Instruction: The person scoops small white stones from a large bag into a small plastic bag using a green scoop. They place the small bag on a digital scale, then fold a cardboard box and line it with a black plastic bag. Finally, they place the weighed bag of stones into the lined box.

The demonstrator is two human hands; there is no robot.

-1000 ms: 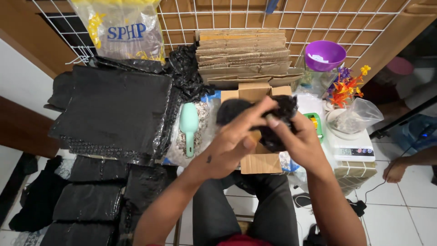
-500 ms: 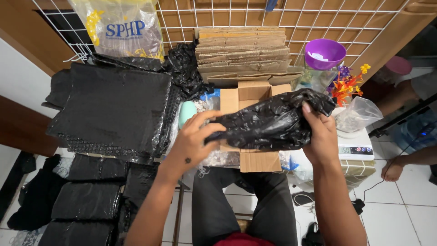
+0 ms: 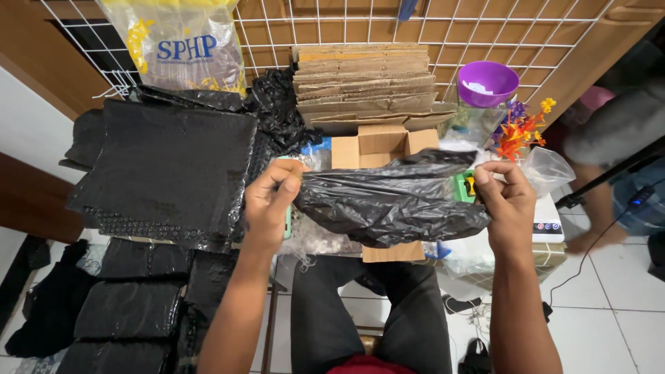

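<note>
A crumpled black plastic bag (image 3: 391,201) is stretched sideways between both hands, above an open cardboard box (image 3: 377,145). My left hand (image 3: 270,201) pinches the bag's left end with closed fingers. My right hand (image 3: 506,197) grips its right end. The bag hides most of the box and what lies under it. A mint green handle shows just beside my left hand's fingers.
Black bubble-wrap sheets (image 3: 166,170) lie stacked at the left, more black packets (image 3: 128,308) below. Flat cardboard pieces (image 3: 367,79) lean on a wire grid. A purple bowl (image 3: 488,83), orange artificial flowers (image 3: 519,128) and a clear bag (image 3: 547,170) sit right. Another person's legs stand at far right.
The bag was a tight bundle held in both hands. My hands have moved apart, left hand left and right hand right, and the bag is now pulled out wide.
</note>
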